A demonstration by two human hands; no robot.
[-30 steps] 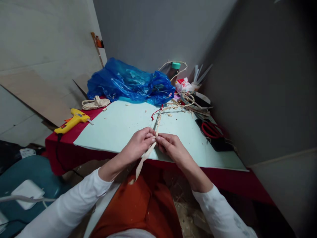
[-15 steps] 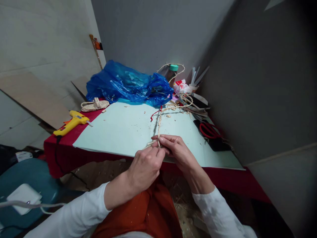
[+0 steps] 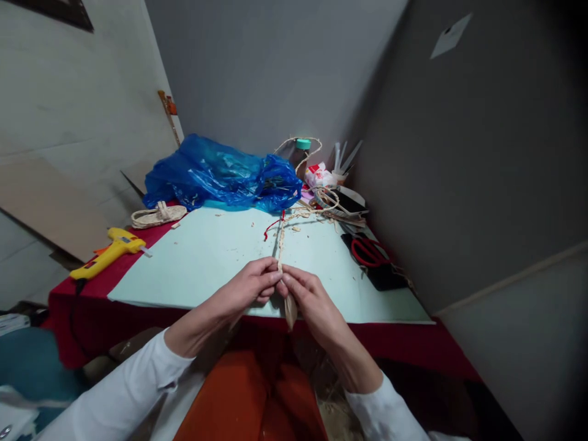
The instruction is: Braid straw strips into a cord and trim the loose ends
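A pale braided cord (image 3: 282, 240) runs toward me over the near half of the white-green board (image 3: 193, 269). Its near end is pinched between the fingertips of my left hand (image 3: 255, 282) and my right hand (image 3: 307, 291), which meet close together over the board's front edge. Below the fingers a loose strip of dry fibre (image 3: 291, 312) hangs from the braid. A red string (image 3: 272, 226) is tied round the cord farther off. Fingers hide the exact point where the strands cross.
At the back lies a blue plastic bag (image 3: 215, 174) beside a jar with a green lid (image 3: 302, 146). Left are a woven slipper (image 3: 158, 215) and a yellow glue gun (image 3: 110, 252). Red-handled scissors (image 3: 370, 252) lie right, below a bundle of fibre strips (image 3: 349, 215).
My left hand has turned from palm-down over the strands to pinching the braid from the left. The fibre strip now hangs below the fingers. The whole view has shifted a little.
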